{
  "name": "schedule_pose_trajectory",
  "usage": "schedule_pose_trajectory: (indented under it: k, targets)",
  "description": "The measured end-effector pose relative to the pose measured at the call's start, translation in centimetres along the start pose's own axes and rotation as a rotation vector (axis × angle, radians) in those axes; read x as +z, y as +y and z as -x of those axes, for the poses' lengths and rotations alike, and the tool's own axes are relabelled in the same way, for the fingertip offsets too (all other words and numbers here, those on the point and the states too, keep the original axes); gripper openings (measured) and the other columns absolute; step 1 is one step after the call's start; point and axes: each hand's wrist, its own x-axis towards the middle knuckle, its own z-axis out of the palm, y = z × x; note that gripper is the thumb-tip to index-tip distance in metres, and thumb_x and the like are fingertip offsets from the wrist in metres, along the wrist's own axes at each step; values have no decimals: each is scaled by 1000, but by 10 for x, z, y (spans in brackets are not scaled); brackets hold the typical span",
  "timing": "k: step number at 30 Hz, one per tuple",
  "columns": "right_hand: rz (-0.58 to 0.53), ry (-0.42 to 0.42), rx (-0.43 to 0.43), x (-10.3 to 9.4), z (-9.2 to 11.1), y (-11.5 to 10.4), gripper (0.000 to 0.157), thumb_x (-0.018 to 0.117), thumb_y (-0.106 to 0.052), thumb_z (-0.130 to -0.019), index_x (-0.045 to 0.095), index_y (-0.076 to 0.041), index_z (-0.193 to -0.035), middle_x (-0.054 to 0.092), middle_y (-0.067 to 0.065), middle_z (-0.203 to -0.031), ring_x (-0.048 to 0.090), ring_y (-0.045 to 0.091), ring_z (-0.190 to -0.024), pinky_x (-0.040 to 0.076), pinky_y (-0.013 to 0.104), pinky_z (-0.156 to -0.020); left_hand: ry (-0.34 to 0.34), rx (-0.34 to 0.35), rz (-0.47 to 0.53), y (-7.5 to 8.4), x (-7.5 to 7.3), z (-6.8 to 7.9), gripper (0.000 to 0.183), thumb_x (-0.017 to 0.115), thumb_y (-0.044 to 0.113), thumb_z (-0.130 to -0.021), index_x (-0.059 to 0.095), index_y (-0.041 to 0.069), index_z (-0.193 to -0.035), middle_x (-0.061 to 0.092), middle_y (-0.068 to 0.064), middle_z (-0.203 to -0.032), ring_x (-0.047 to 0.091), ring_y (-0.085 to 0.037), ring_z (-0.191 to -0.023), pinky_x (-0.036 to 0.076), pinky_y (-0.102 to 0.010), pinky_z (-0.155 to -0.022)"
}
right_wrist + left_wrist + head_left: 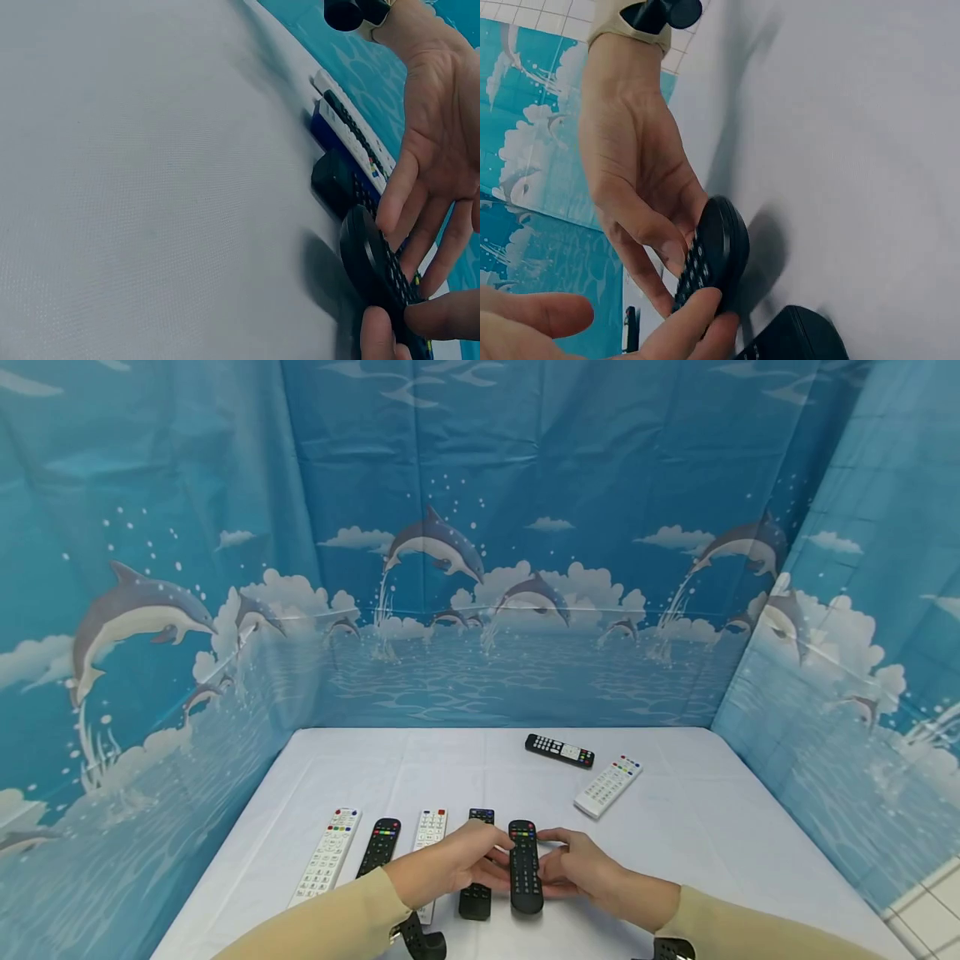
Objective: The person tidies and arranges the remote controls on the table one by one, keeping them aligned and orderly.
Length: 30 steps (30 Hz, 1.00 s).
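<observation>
One black remote control [525, 868] is pinched by the right hand's [582, 864] fingers, touched by the left hand's [467, 853] extended ones; parallel alignment seems advisable.

White cloth-covered table [720, 835], right side: a hand could pass.
Far part: slim black remote [559, 751], oblong white remote [608, 787] obstruct.
Between left hand [471, 857] and right hand [581, 865]: round-ended black plastic remote [525, 870] blocks.
Left side: row of black and white remotes [431, 828].

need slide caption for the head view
The right hand holds a black remote control, left hand beside it; four remotes lie leftward, two remotes farther back on the white tablecloth.
</observation>
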Motion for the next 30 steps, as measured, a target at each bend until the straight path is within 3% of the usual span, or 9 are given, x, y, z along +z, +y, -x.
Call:
schedule_pose_trajectory:
  k: [11,30]
  targets:
    - [38,8,28,4,2,0,76,64,5,-78,35,6,-148,65,18,-102,71,23,-81,60,37,-76,-31,1,21,3,1,7,57,60,12,-91,40,-18,-136,53,-33,-111,62,-44,-99,57,-55,-79]
    - [29,30,43,5,1,0,74,63,4,-77,37,8,-146,64,19,-103,70,22,-82,60,37,-76,-13,4,58,1,6,10,51,58,10,-91,44,-18,-130,50,-33,-114,56,-42,-104,54,-57,-87]
